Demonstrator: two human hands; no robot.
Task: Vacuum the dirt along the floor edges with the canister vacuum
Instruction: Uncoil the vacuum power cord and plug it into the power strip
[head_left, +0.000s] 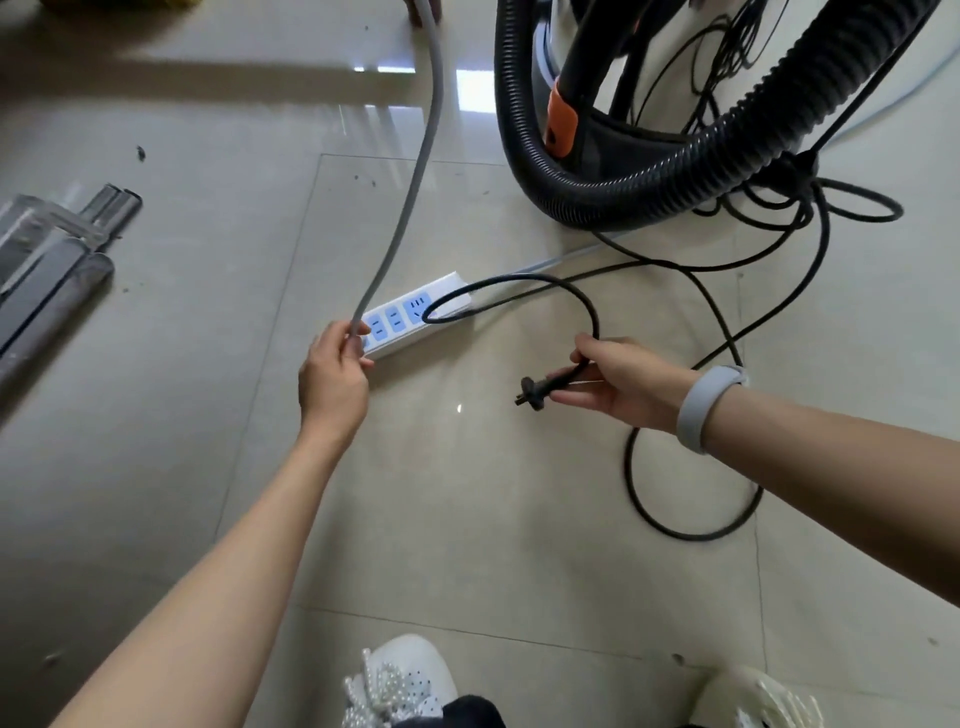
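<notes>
The left hand (335, 371) pinches the grey cable (415, 192); the right hand (610, 382) grips the plug (532, 392). Steady the power strip (415, 317) at twelve o'clock, prongs squared to a socket.

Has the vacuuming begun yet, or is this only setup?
Only setup. The canister vacuum stands ready with its hose attached. The right hand holds the unplugged plug; the left hand holds the grey cord at the power strip. Plugging in and all vacuuming remain.
</notes>
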